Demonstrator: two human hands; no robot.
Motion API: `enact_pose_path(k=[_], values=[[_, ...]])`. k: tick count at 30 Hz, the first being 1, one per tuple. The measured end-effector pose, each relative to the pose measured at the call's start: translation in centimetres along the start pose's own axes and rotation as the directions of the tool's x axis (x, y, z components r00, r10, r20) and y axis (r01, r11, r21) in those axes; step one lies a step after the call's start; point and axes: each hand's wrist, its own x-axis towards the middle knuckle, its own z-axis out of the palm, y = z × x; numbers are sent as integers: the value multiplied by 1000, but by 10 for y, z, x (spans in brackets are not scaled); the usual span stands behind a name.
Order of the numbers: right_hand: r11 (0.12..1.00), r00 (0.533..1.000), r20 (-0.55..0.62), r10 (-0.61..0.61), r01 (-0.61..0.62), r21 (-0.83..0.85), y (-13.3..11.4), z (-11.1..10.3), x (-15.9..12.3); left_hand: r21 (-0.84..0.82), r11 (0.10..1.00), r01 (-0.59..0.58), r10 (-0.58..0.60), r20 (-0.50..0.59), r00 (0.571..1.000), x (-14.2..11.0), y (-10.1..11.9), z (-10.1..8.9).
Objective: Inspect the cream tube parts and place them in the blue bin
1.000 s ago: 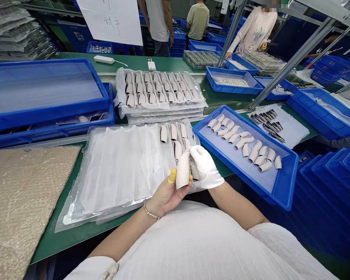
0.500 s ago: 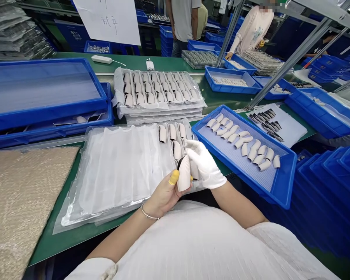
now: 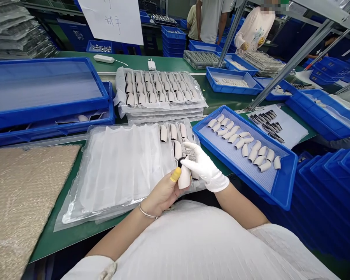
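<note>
My left hand (image 3: 162, 194), with a yellow finger cot on the thumb, grips a cream-white, ribbed curved shell piece (image 3: 184, 179) with a black inside. My right hand (image 3: 203, 165), in a white glove, has its thumb and fingers at the upper end of this piece. Both hands are over the right front of a plastic tray (image 3: 67, 217) covered with white sheeting. Several similar pieces (image 3: 163, 133) sit in the tray's right-hand columns, partly hidden by the glove.
To the right stands a blue bin (image 3: 288, 182) with several loose shell pieces. Behind the tray is a stack of filled trays (image 3: 163, 111). Blue bins (image 3: 46, 112) are at the left, near bubble wrap (image 3: 26, 194). A metal post (image 3: 268, 87) slants across the right; co-workers stand beyond.
The held piece has tilted and its ribbed face has turned. My right thumb and fingers have shifted across its upper end. In the background, people have changed position slightly.
</note>
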Motion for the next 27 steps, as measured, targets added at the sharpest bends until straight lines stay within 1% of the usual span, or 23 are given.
enact_pose_path(k=[1,3,4,6,8,9,11,13,18,20,22,24,26,27], values=[[999,999,28,-30,31,-39,0,-1,-1,5,1000,12,-12,-8,1000,0,1,0],[977,984,106,-141,156,-145,-1,-6,-3,11,1000,8,-7,-44,999,0,2,-1],[951,966,159,-205,235,-200,-2,-8,-5,11,1000,-2,3,-62,998,1,3,-1],[882,914,251,-319,383,-274,-5,-13,-8,8,1000,-22,22,-83,996,2,4,-2],[826,874,279,-398,473,-306,-7,-15,-11,13,999,-38,40,-100,994,4,5,-2],[815,869,261,-420,488,-313,-7,-15,-12,17,999,-45,47,-114,992,5,6,-2],[828,881,195,-430,471,-302,-6,-13,-13,18,999,-47,49,-149,988,6,6,-3],[869,907,149,-395,421,-262,-2,-10,-12,4,1000,-29,29,-169,985,7,6,-3],[941,955,138,-262,285,-185,7,-1,-6,-46,992,121,-127,-145,981,8,1,-7],[955,967,132,-219,240,-175,6,1,-5,-71,987,146,-155,-132,979,8,-1,-8],[957,969,135,-209,230,-175,4,3,-5,-93,986,141,-152,-131,980,8,-2,-8],[951,966,111,-233,250,-181,4,4,-6,-110,985,129,-142,-121,982,6,-1,-5],[957,970,16,-242,241,-163,8,5,-6,-124,986,109,-120,-81,989,4,1,-2],[969,975,-41,-220,213,-123,10,5,-6,-131,987,94,-101,-50,994,3,2,-1]])
